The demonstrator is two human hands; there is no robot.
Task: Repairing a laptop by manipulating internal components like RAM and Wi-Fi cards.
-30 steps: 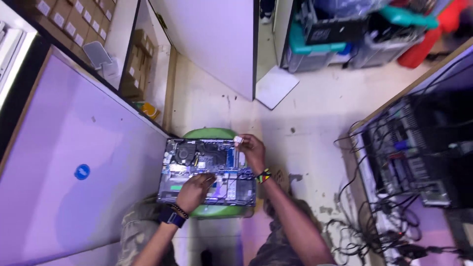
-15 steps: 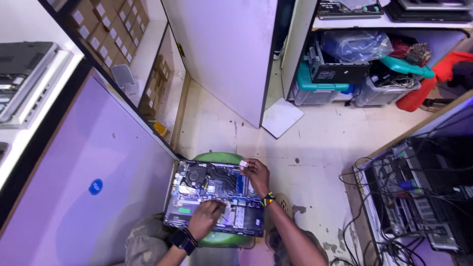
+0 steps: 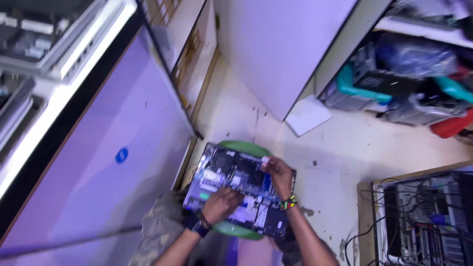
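Two bare hands work on an opened laptop, its flat rectangular underside exposed with dark boards and pale metal. It lies on a round green stool. Left hand rests curled on the lower middle; right hand pinches a small pale part, fingers together.

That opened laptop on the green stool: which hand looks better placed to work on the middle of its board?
Probably the left hand: it already rests on the middle of the opened laptop. The right hand sits at the far edge, pinching a small pale part.
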